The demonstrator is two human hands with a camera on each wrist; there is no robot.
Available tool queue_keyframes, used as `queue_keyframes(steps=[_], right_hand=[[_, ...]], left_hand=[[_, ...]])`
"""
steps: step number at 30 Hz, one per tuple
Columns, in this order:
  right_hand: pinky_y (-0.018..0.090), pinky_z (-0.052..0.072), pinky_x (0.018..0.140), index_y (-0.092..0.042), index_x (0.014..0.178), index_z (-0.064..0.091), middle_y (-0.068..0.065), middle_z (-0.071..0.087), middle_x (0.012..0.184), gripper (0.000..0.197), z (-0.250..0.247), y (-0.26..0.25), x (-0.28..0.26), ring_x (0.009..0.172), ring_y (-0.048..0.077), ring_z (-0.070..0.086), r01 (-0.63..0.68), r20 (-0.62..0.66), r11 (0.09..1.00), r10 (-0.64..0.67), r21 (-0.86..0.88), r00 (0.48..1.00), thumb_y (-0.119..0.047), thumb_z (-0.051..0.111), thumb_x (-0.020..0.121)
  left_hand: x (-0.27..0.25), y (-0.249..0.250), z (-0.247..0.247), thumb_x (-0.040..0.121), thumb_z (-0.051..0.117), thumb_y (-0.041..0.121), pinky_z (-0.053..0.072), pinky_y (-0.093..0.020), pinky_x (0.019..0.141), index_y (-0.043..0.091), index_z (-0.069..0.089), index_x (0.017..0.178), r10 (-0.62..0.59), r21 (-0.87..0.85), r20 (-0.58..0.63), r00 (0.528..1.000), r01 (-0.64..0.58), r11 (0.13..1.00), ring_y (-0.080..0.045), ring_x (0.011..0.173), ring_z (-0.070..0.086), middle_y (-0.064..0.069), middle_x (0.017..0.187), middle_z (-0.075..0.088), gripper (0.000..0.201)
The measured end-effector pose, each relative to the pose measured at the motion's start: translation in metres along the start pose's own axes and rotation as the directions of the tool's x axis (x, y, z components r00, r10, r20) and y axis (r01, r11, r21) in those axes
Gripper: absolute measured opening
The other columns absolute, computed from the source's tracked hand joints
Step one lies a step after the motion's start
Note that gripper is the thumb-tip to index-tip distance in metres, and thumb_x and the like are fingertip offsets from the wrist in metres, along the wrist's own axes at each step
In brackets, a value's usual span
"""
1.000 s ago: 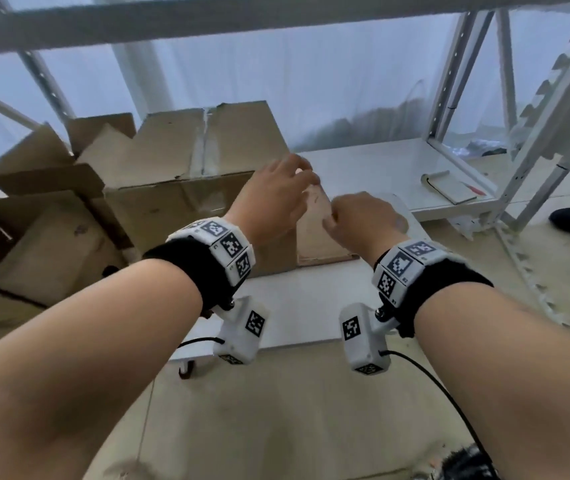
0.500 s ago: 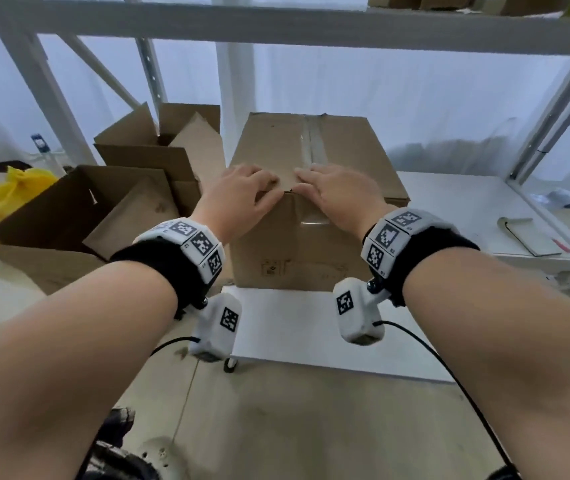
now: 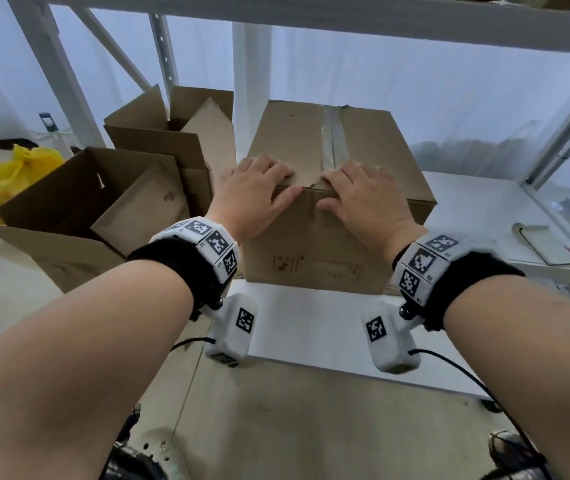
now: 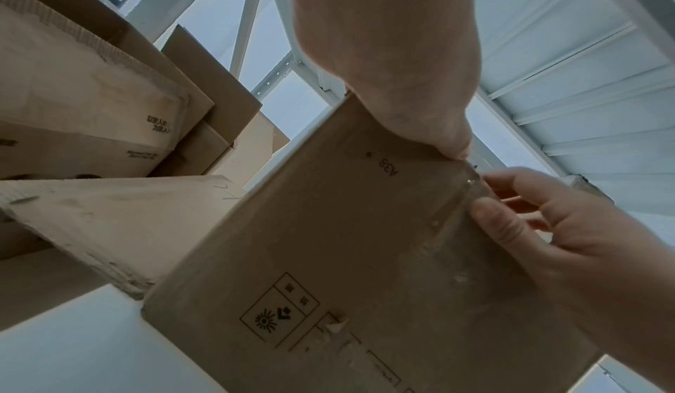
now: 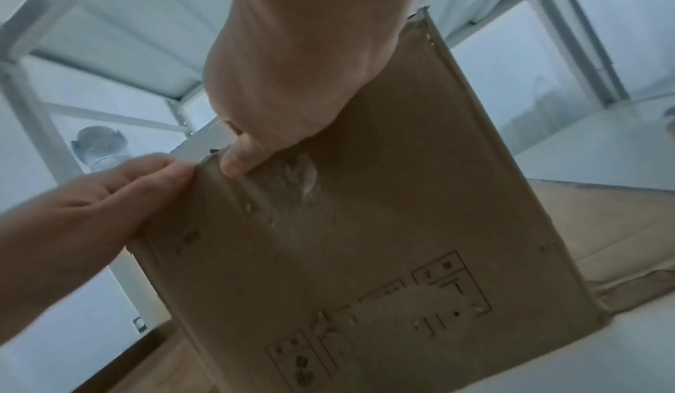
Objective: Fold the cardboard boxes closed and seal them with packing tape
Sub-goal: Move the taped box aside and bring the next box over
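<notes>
Atop box (image 3: 314, 237), hands (image 3: 306, 197) (fingertips hidden)

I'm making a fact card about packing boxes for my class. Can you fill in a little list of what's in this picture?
closed box: brown cardboard box on the white shelf, flaps folded shut
tape: clear strip along the top seam
left hand: left hand pressing the box's front top edge
right hand: right hand pressing beside it, thumb on the front
open boxes: two open boxes to the left
other: yellow bag far left
</notes>
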State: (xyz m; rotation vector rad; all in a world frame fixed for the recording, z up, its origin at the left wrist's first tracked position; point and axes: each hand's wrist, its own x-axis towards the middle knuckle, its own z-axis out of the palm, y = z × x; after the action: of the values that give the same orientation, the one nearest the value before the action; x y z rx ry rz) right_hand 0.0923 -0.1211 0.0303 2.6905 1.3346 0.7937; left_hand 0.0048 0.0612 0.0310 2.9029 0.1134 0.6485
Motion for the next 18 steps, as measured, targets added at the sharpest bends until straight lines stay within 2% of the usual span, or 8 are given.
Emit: queue_keyframes(steps=[4,7,9,11,12,13,15,18], right_hand=[[0.045,0.022,0.112,-0.013,0.145,0.03,0.011,0.038,0.142,0.067,0.012,-0.019,-0.017,0.133,0.03,0.034,-0.086,0.072,0.996,0.087,-0.007,0.994,-0.041,0.058,0.091],[0.043,0.01,0.118,-0.018,0.15,0.021,0.005,0.028,0.152,0.073,0.006,-0.018,-0.021,0.142,0.024,0.022,-0.098,0.15,0.993,0.087,0.064,0.985,-0.045,0.055,0.092],[0.041,0.029,0.111,-0.019,0.137,0.048,0.002,0.052,0.136,0.051,-0.011,-0.005,-0.016,0.128,0.021,0.046,-0.114,0.069,0.939,0.097,0.325,0.993,-0.05,0.047,0.095],[0.035,0.042,0.086,-0.017,0.099,0.068,0.004,0.068,0.095,0.044,-0.026,0.011,-0.012,0.095,0.022,0.062,-0.228,-0.002,0.873,0.254,0.431,0.967,-0.052,0.04,0.097],[0.035,0.041,0.084,-0.016,0.098,0.066,0.006,0.065,0.094,0.045,-0.032,0.018,-0.011,0.095,0.025,0.06,-0.341,0.013,0.861,0.363,0.377,0.932,-0.053,0.04,0.096],[0.04,0.041,0.09,-0.015,0.113,0.061,0.01,0.061,0.109,0.048,-0.035,0.026,-0.011,0.107,0.03,0.056,-0.488,0.095,0.816,0.484,0.31,0.87,-0.055,0.042,0.094],[0.048,0.037,0.103,-0.012,0.142,0.034,0.018,0.043,0.137,0.077,-0.034,0.034,-0.019,0.127,0.036,0.042,-0.726,0.363,0.617,0.63,0.303,0.686,-0.063,0.05,0.087],[0.049,0.036,0.107,-0.008,0.149,0.016,0.021,0.037,0.143,0.108,-0.03,0.04,-0.028,0.131,0.036,0.039,-0.781,0.496,0.454,0.604,0.428,0.623,-0.071,0.06,0.074]], left_hand=[[-0.002,0.005,-0.004,0.099,0.033,0.046,0.031,-0.038,0.101,0.023,0.053,0.126,-0.082,-0.13,0.009,0.997,0.083,0.988,-0.022,0.123,0.041,-0.001,0.132,0.048,0.042],[-0.006,0.003,-0.011,0.098,0.042,0.041,0.032,-0.033,0.1,0.014,0.05,0.129,-0.283,-0.301,0.012,0.959,0.273,0.914,-0.024,0.122,0.039,-0.008,0.134,0.041,0.042],[-0.007,0.001,-0.018,0.095,0.048,0.042,0.038,-0.031,0.093,0.009,0.039,0.137,-0.445,-0.478,0.103,0.89,0.437,0.762,-0.024,0.117,0.046,-0.006,0.128,0.042,0.054],[-0.007,0.001,-0.024,0.095,0.049,0.042,0.037,-0.027,0.087,0.007,0.035,0.141,-0.476,-0.561,0.235,0.848,0.518,0.646,-0.019,0.11,0.049,-0.002,0.121,0.048,0.059],[-0.007,0.0,-0.025,0.095,0.05,0.041,0.036,-0.026,0.089,0.007,0.035,0.141,-0.472,-0.563,0.272,0.839,0.537,0.628,-0.018,0.108,0.049,-0.003,0.125,0.051,0.059],[-0.006,-0.001,-0.026,0.095,0.05,0.041,0.036,-0.025,0.092,0.007,0.036,0.142,-0.475,-0.57,0.296,0.829,0.552,0.608,-0.016,0.108,0.049,-0.005,0.129,0.052,0.06],[-0.01,0.002,-0.03,0.095,0.052,0.04,0.039,-0.028,0.101,0.006,0.032,0.144,-0.481,-0.584,0.343,0.807,0.584,0.563,-0.018,0.114,0.051,-0.006,0.134,0.05,0.063],[-0.02,0.007,-0.038,0.095,0.054,0.036,0.038,-0.029,0.104,0.006,0.029,0.145,-0.474,-0.56,0.384,0.792,0.608,0.562,-0.022,0.12,0.05,-0.008,0.137,0.048,0.063]])
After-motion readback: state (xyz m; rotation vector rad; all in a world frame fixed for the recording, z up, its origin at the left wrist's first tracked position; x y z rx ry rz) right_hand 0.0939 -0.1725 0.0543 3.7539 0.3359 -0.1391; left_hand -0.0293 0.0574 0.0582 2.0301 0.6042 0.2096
